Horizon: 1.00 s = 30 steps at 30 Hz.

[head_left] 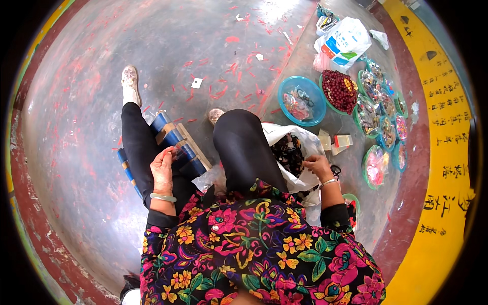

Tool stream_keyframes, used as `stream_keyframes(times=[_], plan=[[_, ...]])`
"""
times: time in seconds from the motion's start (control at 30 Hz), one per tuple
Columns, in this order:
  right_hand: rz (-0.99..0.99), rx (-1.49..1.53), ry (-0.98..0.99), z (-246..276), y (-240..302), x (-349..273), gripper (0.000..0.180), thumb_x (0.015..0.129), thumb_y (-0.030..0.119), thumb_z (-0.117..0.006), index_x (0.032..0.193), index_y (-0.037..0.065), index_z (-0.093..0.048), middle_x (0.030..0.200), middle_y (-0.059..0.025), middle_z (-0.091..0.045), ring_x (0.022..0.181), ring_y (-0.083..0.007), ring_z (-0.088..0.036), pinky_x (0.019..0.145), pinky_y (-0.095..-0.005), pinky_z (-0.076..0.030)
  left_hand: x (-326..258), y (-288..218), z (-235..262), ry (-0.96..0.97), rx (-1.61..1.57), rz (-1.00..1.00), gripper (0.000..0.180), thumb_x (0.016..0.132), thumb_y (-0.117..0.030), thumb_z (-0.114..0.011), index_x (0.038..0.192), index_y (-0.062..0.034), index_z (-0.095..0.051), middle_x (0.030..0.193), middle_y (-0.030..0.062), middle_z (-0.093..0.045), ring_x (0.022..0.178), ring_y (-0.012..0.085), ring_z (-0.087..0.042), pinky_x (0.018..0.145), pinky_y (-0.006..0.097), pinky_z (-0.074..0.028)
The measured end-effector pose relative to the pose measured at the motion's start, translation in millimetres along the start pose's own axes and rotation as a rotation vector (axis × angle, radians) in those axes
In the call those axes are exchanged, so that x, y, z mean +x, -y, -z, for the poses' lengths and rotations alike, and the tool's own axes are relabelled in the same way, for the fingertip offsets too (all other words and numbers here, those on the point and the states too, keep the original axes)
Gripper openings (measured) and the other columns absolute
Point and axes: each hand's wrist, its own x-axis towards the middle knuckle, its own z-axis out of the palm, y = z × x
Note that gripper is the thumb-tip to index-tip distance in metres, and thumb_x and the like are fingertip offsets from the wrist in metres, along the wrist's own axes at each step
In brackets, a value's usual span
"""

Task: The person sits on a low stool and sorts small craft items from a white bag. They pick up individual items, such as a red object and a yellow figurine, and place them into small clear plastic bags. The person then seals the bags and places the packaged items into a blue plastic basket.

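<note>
My left hand (162,165) is raised over my left thigh with thumb and fingers pinched together. A small reddish, partly clear bit shows at its fingertips, too small to name. Below and beside that hand is a blue and tan slatted wooden piece (178,138), by my leg. My right hand (319,166) reaches to the side of an open white bag (274,131) leaning at my right thigh. Its fingers are curled at the dark, patterned items (288,155) in the bag; what they pinch is hidden. A dark ring-shaped band (335,170) lies beside that hand.
To the right stand a blue basin (302,121) of small packets, a basin of dark red beads (339,91) and several small baskets (368,114) of trinkets. Small boxes (341,142) lie near the bag. A white plastic bag (348,43) sits farther off. Red scraps litter the floor.
</note>
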Motion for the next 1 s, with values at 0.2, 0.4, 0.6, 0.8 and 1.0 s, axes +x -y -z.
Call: stream_keyframes(times=[0.2, 0.4, 0.6, 0.8, 1.0], plan=[[0.115, 0.409, -0.040, 7.2, 3.1, -4.6, 0.016, 0.074, 0.020, -0.069, 0.081, 0.006, -0.067, 0.076, 0.0001, -0.062, 0.069, -0.0099, -0.056, 0.064, -0.0229, -0.043, -0.2, -0.5, -0.8, 0.006, -0.010, -0.005, 0.019, 0.090, -0.011, -0.054, 0.100, -0.0004, -0.066, 0.091, 0.0044, -0.066, 0.079, 0.0103, -0.060, 0.074, 0.023, -0.049], [0.134, 0.840, 0.154, 16.0, 18.2, -11.0, 0.020, 0.081, 0.026, -0.061, 0.086, 0.008, -0.065, 0.091, -0.0045, -0.066, 0.085, -0.0151, -0.060, 0.078, -0.0269, -0.042, -0.7, 0.4, 0.3, -0.001, -0.005, -0.002, 0.019, 0.090, -0.011, -0.054, 0.100, -0.0003, -0.066, 0.090, 0.0041, -0.066, 0.078, 0.0104, -0.060, 0.074, 0.023, -0.048], [0.216, 1.183, 0.248, 11.5, 14.1, -3.9, 0.023, 0.086, 0.027, -0.056, 0.095, 0.007, -0.062, 0.096, -0.0107, -0.066, 0.093, -0.0234, -0.061, 0.081, -0.0351, -0.047, -0.2, -0.3, -0.8, -0.012, 0.014, 0.015, 0.019, 0.090, -0.011, -0.054, 0.099, 0.0000, -0.066, 0.089, 0.0038, -0.066, 0.079, 0.0104, -0.060, 0.074, 0.023, -0.048], [0.216, 1.298, 0.190, 12.3, 28.7, -1.2, 0.028, 0.092, 0.029, -0.049, 0.104, 0.005, -0.055, 0.107, -0.0172, -0.062, 0.099, -0.0278, -0.060, 0.083, -0.0401, -0.049, -1.3, -1.1, -1.5, -0.014, -0.008, 0.009, 0.018, 0.090, -0.011, -0.054, 0.099, 0.0001, -0.066, 0.089, 0.0038, -0.066, 0.078, 0.0105, -0.060, 0.074, 0.023, -0.049], [0.222, 1.308, 0.243, 14.5, 70.2, -11.5, 0.029, 0.096, 0.031, -0.042, 0.107, 0.005, -0.051, 0.115, -0.0195, -0.057, 0.106, -0.0288, -0.056, 0.085, -0.0410, -0.048, -0.8, 0.3, -0.6, -0.010, 0.003, 0.006, 0.018, 0.090, -0.011, -0.054, 0.099, 0.0002, -0.066, 0.089, 0.0038, -0.066, 0.078, 0.0096, -0.060, 0.074, 0.023, -0.048]])
